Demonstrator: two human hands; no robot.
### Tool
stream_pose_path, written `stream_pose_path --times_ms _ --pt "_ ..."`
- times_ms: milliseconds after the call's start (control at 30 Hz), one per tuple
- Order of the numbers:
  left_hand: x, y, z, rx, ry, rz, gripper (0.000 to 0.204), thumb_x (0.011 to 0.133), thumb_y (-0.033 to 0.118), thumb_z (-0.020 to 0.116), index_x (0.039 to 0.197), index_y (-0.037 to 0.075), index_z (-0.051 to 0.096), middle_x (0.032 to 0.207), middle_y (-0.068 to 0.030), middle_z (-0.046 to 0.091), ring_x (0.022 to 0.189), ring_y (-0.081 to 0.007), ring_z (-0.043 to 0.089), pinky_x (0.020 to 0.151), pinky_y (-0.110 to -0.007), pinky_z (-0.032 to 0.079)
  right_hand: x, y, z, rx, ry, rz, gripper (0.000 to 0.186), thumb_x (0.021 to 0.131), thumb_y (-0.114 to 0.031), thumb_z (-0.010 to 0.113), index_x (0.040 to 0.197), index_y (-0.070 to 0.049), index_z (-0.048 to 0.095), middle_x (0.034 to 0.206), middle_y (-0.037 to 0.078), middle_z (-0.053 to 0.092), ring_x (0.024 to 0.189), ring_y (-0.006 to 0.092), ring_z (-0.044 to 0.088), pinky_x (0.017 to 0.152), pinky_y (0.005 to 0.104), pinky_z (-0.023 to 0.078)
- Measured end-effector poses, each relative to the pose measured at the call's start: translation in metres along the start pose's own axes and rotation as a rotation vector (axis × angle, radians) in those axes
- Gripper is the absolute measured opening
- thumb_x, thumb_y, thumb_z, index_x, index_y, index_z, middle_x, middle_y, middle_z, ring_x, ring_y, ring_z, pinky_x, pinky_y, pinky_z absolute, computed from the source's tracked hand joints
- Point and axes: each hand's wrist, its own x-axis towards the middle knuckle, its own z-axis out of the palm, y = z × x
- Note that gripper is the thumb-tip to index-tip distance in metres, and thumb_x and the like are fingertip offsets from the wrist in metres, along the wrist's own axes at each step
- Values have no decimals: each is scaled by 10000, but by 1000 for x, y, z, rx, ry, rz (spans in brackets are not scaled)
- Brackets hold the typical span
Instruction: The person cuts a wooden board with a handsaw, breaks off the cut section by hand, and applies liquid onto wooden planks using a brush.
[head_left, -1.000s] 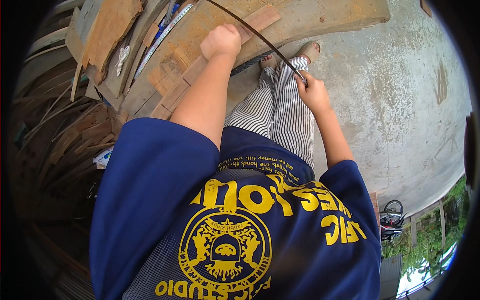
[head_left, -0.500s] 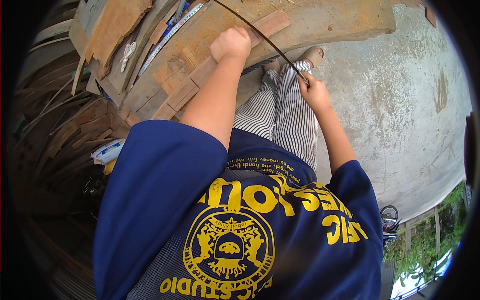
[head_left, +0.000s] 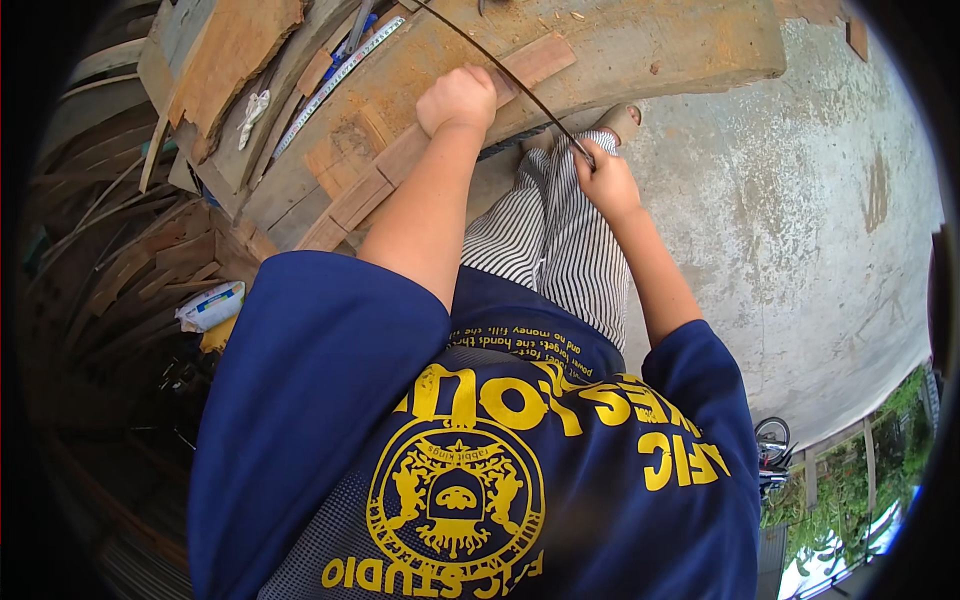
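Observation:
My left hand (head_left: 458,100) is closed in a fist on a long reddish wooden strip (head_left: 362,200), which lies over a broad timber slab (head_left: 700,48). My right hand (head_left: 608,182) grips the near end of a handsaw (head_left: 532,95). Its thin dark blade shows almost edge-on and crosses the strip just right of my left fist, running off past the top edge of the picture. The handle is mostly covered by my fingers. Whether the teeth have cut into the wood cannot be made out.
A white measuring tape (head_left: 330,88) lies beside blue-handled tools at the upper left. Nearby are a crumpled white scrap (head_left: 253,118) and stacked curved boards. A white packet (head_left: 212,306) rests lower down. Concrete floor (head_left: 780,220) spreads right; a parked motorbike (head_left: 773,440) stands behind.
My right hand and the saw have shifted slightly left and forward. My left hand keeps its place on the strip. The whole view has tilted a little.

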Motion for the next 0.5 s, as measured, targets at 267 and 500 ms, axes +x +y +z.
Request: stream_pose_path --times_ms 267,500 --pt "0 -2 -3 32 16 -7 518 897 338 284 792 47 700 835 -178 671 801 -326 654 732 -403 507 -130 106 -27 9 -85 165 173 837 -195 582 978 -97 609 706 215 615 674 380 619 579 445 494" --pt "0 -5 0 50 39 18 520 896 341 283 798 42 697 833 -176 672 806 -326 653 737 -405 505 -15 23 -4 -37 -77 8 205 827 -201 597 1001 -93 607 715 220 610 666 392 607 591 435 499"
